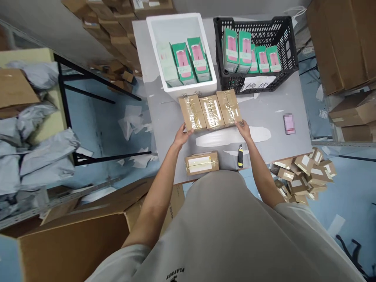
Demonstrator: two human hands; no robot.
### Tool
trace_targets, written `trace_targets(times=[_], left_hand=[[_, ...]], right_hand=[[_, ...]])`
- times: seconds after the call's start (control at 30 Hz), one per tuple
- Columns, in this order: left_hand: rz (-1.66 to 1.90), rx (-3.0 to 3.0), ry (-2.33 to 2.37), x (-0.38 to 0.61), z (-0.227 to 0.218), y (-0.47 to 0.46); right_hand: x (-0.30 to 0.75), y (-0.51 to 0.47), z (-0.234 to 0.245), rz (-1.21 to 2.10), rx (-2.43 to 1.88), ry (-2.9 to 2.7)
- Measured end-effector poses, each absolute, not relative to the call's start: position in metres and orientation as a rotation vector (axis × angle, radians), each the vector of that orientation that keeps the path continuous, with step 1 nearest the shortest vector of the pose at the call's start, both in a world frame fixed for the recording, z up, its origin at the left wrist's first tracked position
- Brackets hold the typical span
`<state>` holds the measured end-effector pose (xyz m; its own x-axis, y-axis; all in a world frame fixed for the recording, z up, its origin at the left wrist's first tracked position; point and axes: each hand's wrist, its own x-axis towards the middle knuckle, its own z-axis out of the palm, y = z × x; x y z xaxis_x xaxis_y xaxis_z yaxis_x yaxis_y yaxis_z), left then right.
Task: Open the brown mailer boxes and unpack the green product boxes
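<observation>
Three small taped cardboard boxes stand side by side in a row on the grey table, against the front of the white foam box point(180, 91). My left hand point(182, 136) grips the near left corner of the left cardboard box point(192, 113). On the other end, my right hand point(243, 129) holds the near right corner of the right cardboard box point(229, 107). Between them sits the middle cardboard box point(212, 112), with a white label. Closer to my body lie another taped cardboard box point(202, 163) and a yellow and black utility knife point(240, 156).
Green and pink product boxes point(184, 64) stand in the foam box, and more are in the black crate point(255, 84) at right. A pink item point(289, 123) lies on the table's right. Small parcels point(305, 172) pile up beyond the right edge. A large open carton point(76, 243) stands lower left.
</observation>
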<state>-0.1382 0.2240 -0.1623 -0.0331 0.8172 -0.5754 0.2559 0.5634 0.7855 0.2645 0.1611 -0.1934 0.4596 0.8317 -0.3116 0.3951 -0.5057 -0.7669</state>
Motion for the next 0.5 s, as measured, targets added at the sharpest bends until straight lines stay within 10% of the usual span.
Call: trace_targets(times=[0.5], left_hand=[[0.621,0.663,1.603,-0.184,-0.194,0.018]], right_hand=[[0.221,-0.003,-0.212,0.948,-2.676,-1.066]])
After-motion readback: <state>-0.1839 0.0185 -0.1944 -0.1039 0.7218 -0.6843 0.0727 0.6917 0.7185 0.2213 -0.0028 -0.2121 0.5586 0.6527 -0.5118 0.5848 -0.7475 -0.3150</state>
